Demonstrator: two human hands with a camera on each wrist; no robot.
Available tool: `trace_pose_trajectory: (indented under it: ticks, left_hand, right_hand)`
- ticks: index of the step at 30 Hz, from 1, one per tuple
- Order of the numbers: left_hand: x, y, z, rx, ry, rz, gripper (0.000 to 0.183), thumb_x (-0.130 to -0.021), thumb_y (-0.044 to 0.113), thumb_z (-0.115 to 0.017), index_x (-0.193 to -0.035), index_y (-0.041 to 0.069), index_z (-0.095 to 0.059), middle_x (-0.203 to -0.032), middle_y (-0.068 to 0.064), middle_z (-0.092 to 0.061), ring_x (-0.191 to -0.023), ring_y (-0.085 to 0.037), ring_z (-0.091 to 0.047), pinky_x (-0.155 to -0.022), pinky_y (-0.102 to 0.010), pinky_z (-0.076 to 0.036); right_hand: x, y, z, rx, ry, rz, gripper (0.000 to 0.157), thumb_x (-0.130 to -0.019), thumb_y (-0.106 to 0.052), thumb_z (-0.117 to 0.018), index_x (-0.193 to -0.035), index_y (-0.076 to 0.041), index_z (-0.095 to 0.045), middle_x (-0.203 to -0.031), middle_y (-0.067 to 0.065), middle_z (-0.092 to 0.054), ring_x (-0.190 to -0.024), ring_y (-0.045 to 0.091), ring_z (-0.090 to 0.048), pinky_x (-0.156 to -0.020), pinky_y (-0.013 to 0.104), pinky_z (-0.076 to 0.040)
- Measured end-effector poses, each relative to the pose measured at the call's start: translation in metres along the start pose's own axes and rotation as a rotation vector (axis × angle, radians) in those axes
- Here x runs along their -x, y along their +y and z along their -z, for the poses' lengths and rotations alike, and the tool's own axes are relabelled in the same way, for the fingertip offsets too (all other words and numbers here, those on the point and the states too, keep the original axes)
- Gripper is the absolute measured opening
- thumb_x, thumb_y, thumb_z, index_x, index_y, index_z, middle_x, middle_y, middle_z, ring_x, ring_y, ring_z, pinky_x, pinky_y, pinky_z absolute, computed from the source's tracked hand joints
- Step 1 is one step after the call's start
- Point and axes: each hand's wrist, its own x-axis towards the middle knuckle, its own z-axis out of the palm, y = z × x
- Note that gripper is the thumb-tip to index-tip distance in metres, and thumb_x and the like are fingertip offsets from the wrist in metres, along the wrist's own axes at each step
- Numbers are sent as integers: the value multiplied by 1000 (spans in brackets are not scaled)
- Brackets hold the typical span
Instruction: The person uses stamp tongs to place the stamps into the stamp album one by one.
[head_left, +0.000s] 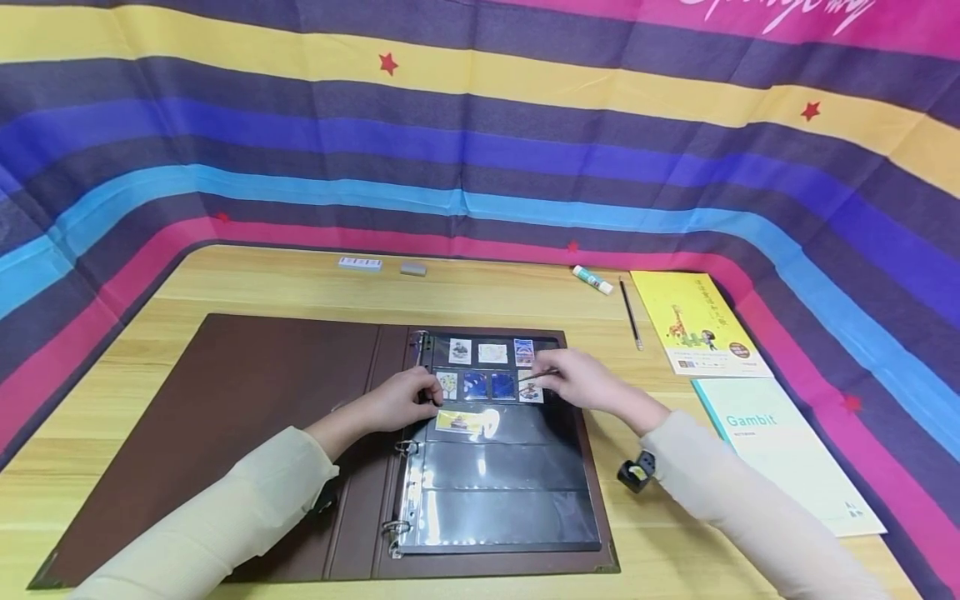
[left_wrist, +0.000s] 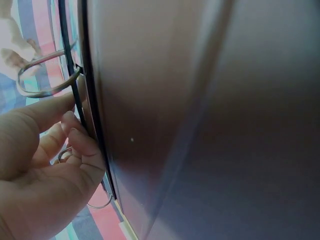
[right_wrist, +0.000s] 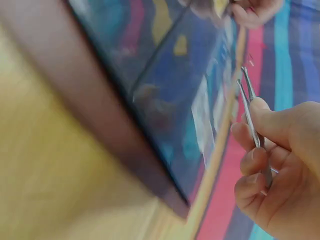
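Note:
A stamp album (head_left: 277,442) lies open, with a black pocket page (head_left: 510,467) on its rings. Small stamps sit in the upper two rows, two of them blue (head_left: 489,385), and a wide yellow stamp (head_left: 459,422) lies in the third. My right hand (head_left: 577,379) grips metal tweezers (right_wrist: 252,112), their tips over the stamp (head_left: 531,393) at the second row's right end. At the page's ring side, my left hand (head_left: 401,400) has its fingertips by the second row's left stamp (head_left: 447,386) and bent fingers near a ring (left_wrist: 45,92); whether it pinches the page I cannot tell.
Behind the album lie a small white box (head_left: 360,264) and a grey eraser (head_left: 413,269). Toward the right are a glue stick (head_left: 592,280), a pencil (head_left: 631,315), a yellow booklet (head_left: 693,321) and a pale notebook (head_left: 787,454). A striped cloth (head_left: 465,150) surrounds the table.

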Motion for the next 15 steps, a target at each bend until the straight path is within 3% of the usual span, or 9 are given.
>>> trace_pose_trajectory:
  ticks: [4, 7, 11, 15]
  left_hand:
    - [0, -1, -1, -4, -4, 7, 7, -75, 7, -59, -78, 9, -53, -80, -2, -44, -72, -15, -42, -63, -27, -37]
    - [0, -2, -1, -10, -5, 4, 7, -74, 7, -59, -77, 9, -53, -80, -2, -44, -73, -15, -42, -64, -27, -37]
    - [-1, -4, -1, -13, -1, -1, 7, -74, 7, -59, -77, 9, -53, -80, -1, -44, -74, -15, -43, -64, -28, -37]
    - [-1, -4, -1, -12, 0, -10, 7, -74, 7, -59, -77, 9, -53, -80, -1, -44, -74, -15, -43, -64, -28, -37]
  right_hand:
    - [30, 12, 20, -97, 21, -65, 4, -77, -11, -57, -78, -9, -54, -72, -5, -53, -66, 10, -48, -60, 28, -41]
    - [57, 24, 33, -109, 48, -115, 5, -78, -13, -56, -79, -8, -54, -72, -5, -51, -60, 9, -45, -55, 25, -39]
    - [94, 39, 47, -36, 102, -174, 3, -78, -10, -57, -81, -10, -55, -74, -5, -53, -60, 8, -45, -54, 24, -39]
    - [129, 53, 56, 53, 84, -244, 7, -76, -6, -58, -79, -11, -55, -72, -5, -53, -62, 7, -46, -54, 24, -39]
